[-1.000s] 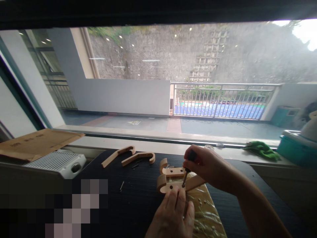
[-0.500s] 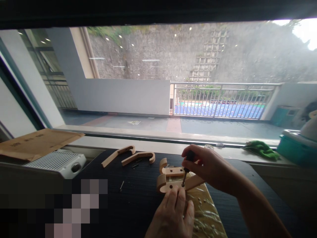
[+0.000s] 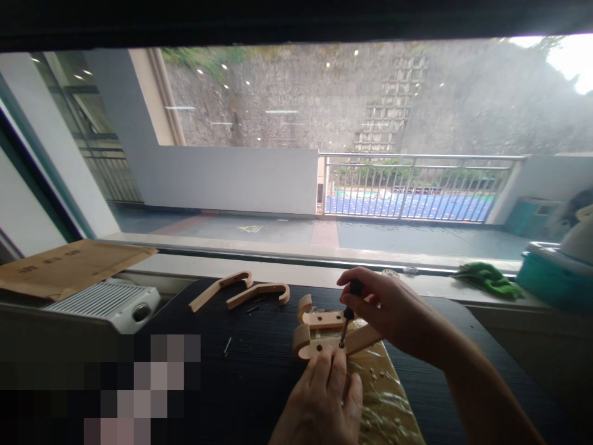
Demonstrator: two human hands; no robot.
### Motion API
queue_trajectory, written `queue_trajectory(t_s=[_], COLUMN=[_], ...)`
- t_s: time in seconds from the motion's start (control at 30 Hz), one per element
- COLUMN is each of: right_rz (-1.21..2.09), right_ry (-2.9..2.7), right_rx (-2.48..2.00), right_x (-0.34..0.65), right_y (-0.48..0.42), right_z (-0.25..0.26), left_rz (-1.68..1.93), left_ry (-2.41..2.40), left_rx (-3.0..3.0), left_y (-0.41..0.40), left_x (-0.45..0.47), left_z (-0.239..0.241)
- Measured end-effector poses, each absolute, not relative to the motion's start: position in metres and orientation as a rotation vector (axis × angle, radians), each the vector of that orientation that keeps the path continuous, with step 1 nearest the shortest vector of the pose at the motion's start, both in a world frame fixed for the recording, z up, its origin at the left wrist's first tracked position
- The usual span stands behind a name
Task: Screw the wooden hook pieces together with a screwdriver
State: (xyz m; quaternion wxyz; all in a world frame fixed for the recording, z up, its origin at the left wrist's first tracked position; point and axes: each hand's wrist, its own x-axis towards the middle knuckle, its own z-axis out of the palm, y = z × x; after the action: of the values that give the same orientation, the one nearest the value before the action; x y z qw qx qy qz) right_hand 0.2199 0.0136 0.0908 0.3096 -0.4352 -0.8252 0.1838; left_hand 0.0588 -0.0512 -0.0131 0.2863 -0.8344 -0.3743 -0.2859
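My right hand (image 3: pixel 389 309) is closed round the black handle of a small screwdriver (image 3: pixel 347 318), whose tip stands on a curved wooden piece (image 3: pixel 312 337) lying on the black table (image 3: pixel 259 383). My left hand (image 3: pixel 324 402) rests below it, its fingers pressed flat on the near edge of that wooden assembly. The assembly is two hook-shaped wooden parts joined side by side, with dark screw holes showing. Under it lies a clear plastic bag (image 3: pixel 389 395) holding small pale pieces.
Two loose hook-shaped wooden parts (image 3: pixel 222 288) (image 3: pixel 262 293) lie further left, with loose screws (image 3: pixel 227 346) near them. A white ribbed device (image 3: pixel 111 303) and cardboard (image 3: pixel 65 266) sit at the left. A green cloth (image 3: pixel 486 278) and a teal box (image 3: pixel 556 278) rest on the window sill.
My right hand has shifted slightly up and left on the screwdriver handle, the tip staying on the wooden piece. My left hand has barely moved.
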Motion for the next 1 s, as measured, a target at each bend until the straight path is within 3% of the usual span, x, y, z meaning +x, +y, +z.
queue_trajectory(t_s=[0.47,1.0], right_rz=[0.247,0.202], right_ry=[-2.158,-2.178], right_rx=[-1.279,-1.248], right_x=[0.2103,0.2122], right_y=[0.0189,0.0169], right_z=[0.0894,0.0946], left_rz=[-0.733,-0.718], left_ry=[-0.958,-1.007], left_rx=[-2.212,-2.252], left_y=[-0.0510,-0.0521], left_x=[0.0568,0.0569], left_z=[-0.0157,-0.0153])
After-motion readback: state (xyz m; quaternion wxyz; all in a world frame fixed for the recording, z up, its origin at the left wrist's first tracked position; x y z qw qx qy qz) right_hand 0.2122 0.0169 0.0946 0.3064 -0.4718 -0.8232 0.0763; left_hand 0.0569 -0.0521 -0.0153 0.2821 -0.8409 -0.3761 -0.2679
